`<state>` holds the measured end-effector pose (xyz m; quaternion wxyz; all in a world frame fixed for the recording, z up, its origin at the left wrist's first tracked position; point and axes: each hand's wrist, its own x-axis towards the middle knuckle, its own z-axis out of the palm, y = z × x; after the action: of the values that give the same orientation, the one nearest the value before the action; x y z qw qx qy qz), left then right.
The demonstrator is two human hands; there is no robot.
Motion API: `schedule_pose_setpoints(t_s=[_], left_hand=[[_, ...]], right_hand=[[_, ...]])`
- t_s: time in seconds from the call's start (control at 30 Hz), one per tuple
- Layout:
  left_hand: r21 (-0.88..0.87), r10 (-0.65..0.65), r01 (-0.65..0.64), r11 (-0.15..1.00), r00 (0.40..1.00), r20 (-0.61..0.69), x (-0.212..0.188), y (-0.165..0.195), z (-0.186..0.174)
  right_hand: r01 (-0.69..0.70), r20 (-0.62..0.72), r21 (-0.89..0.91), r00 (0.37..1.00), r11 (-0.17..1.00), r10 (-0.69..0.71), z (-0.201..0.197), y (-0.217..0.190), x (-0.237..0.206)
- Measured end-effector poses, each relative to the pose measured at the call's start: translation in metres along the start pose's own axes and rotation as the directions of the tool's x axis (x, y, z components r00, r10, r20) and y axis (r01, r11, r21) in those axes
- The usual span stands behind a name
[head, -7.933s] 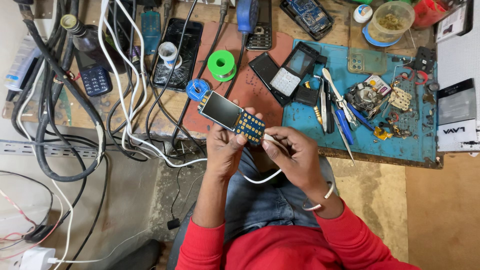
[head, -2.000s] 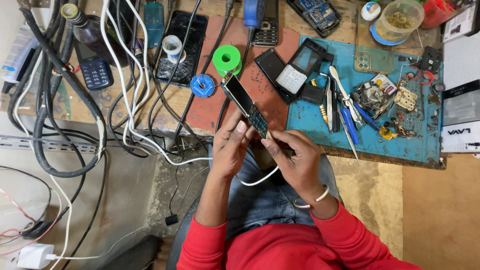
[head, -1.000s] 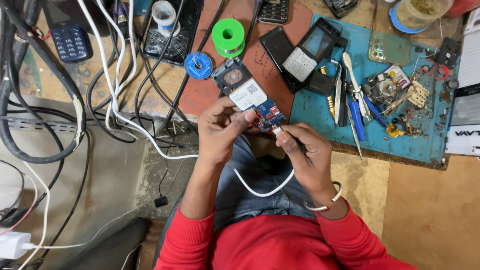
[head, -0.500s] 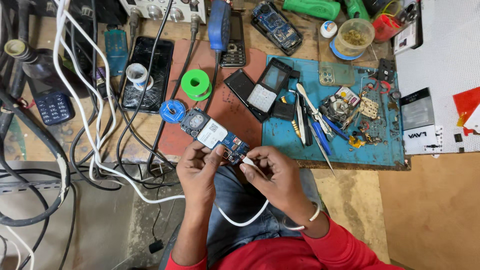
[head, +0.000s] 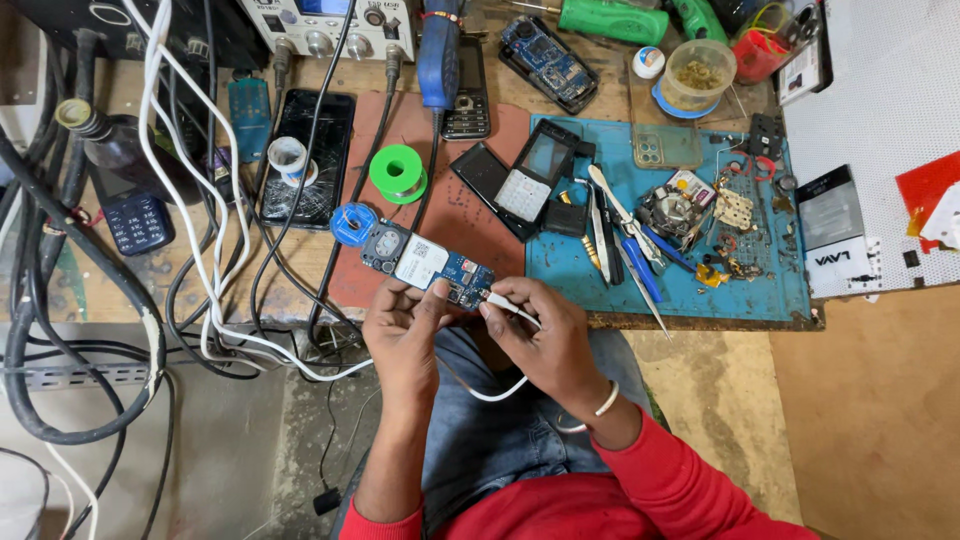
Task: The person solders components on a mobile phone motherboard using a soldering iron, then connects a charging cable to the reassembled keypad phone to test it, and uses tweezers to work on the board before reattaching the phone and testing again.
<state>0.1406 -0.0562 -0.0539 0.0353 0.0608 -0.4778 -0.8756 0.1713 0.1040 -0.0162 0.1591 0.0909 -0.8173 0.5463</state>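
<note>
Pinched between thumb and fingers, the left hand [head: 405,325] holds a blue circuit board [head: 428,265] by its near end, over the desk's [head: 100,290] front edge. The right hand [head: 545,335] is closed on a white cable [head: 500,392], pressing its plug against the board's right end; the cable loops down over the lap. Behind the board lies a reddish mat [head: 455,205]; to its right, a blue mat [head: 765,285] reaches the front edge and carries an opened phone [head: 525,180], tweezers [head: 612,205] and loose parts. Left of the reddish mat rests a cracked black phone [head: 310,155]. A green solder reel [head: 398,173] and a smaller blue reel [head: 352,222] sit on the reddish mat.
</note>
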Motion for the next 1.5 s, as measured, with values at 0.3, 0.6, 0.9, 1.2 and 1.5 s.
schedule_pose_setpoints(t_s=[0.3, 0.6, 0.9, 1.2, 1.5], left_hand=[[0.001, 0.004, -0.004, 1.0, 1.0, 0.012, 0.005, -0.001, 0.004], [0.043, 0.004, -0.003, 0.999, 1.0, -0.02, 0.01, -0.007, 0.005], [0.022, -0.003, 0.003, 1.0, 1.0, -0.018, 0.012, -0.006, 0.002], [-0.002, 0.007, -0.007, 1.0, 1.0, 0.0, 0.012, -0.001, 0.003], [-0.031, 0.007, -0.007, 1.0, 1.0, 0.004, 0.012, 0.003, 0.005]], right_hand=[[0.03, -0.003, 0.093, 1.0, 0.995, -0.03, 0.0, 0.023, 0.005], [0.145, -0.049, -0.108, 0.987, 0.984, -0.151, -0.002, 0.024, 0.011], [0.124, -0.051, -0.114, 0.99, 0.986, -0.13, 0.0, 0.024, 0.01], [0.202, -0.067, -0.149, 0.975, 0.968, -0.214, 0.003, 0.024, 0.009], [0.179, -0.051, -0.121, 0.981, 0.976, -0.186, 0.002, 0.024, 0.01]])
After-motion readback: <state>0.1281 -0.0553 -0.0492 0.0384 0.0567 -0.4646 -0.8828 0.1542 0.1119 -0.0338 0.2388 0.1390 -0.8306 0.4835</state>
